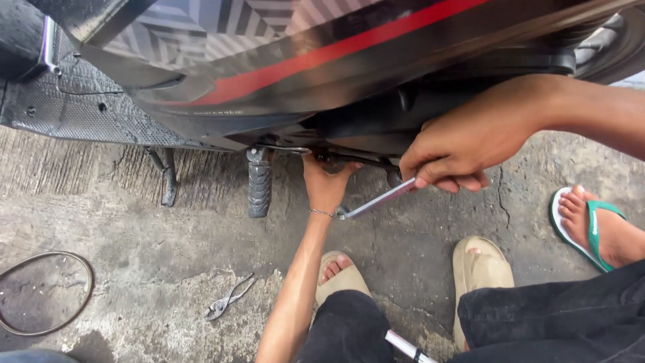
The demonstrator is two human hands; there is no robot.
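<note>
My right hand (451, 156) is curled tight around the upper end of a wrench (373, 201), knuckles up; the shaft slants toward 8 o'clock, its ring end free. My left hand (327, 181), at 9 o'clock from the wrench and just beside it, reaches up under the scooter (282, 81), fingers bent onto a dark part there; whether they pinch it I cannot tell. A footpeg (259, 181) hangs at 9 o'clock from that hand. Pliers (229, 297) lie on the concrete (134, 222) at 7 o'clock.
</note>
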